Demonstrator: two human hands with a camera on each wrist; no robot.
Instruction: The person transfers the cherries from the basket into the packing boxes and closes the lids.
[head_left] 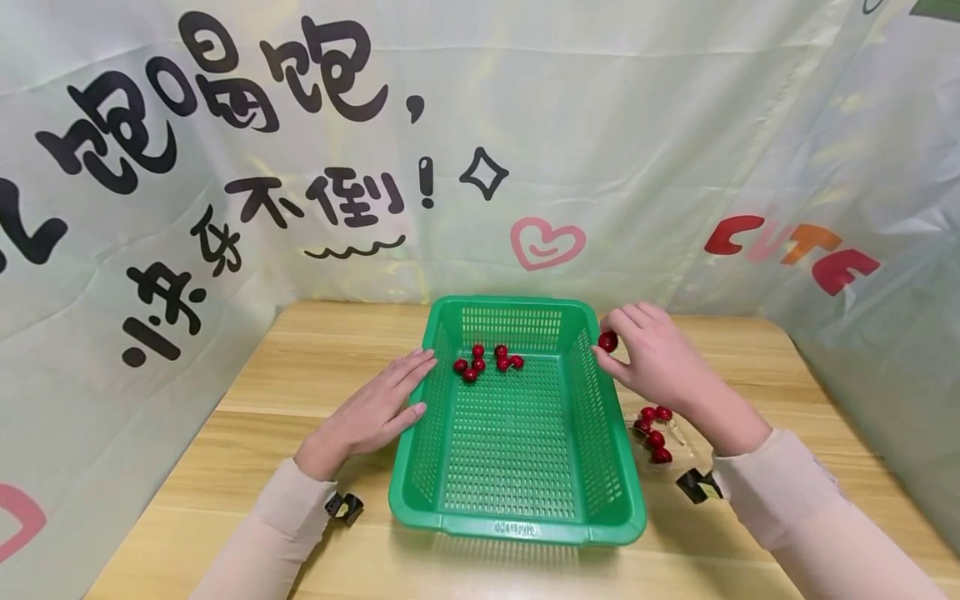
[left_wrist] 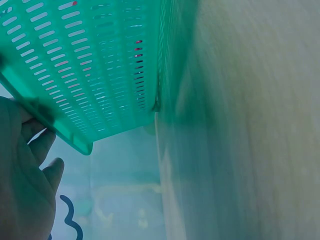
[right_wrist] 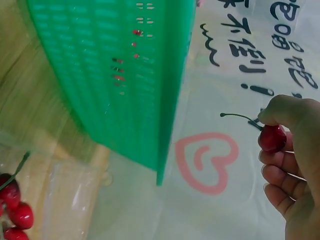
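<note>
A green plastic basket [head_left: 510, 483] with slotted walls stands on the table, several red cherries [head_left: 477, 365] lying on its floor toward the back left. My left hand [head_left: 378, 404] rests on the basket's left rim with its fingers extended. Beside the right rim, my right hand [head_left: 656, 354] pinches a cherry [right_wrist: 273, 138] between thumb and fingers. The cherry's thin green stem shows in the right wrist view. Several more cherries [head_left: 656, 437] lie in a clear plastic container [right_wrist: 67, 200] to the right of the basket, below my right forearm.
The wooden table [head_left: 247, 450] extends around the basket. A pale cloth backdrop [head_left: 637, 150] with printed lettering and hearts hangs behind and along both sides. Black wrist cameras sit at both cuffs, close to the tabletop.
</note>
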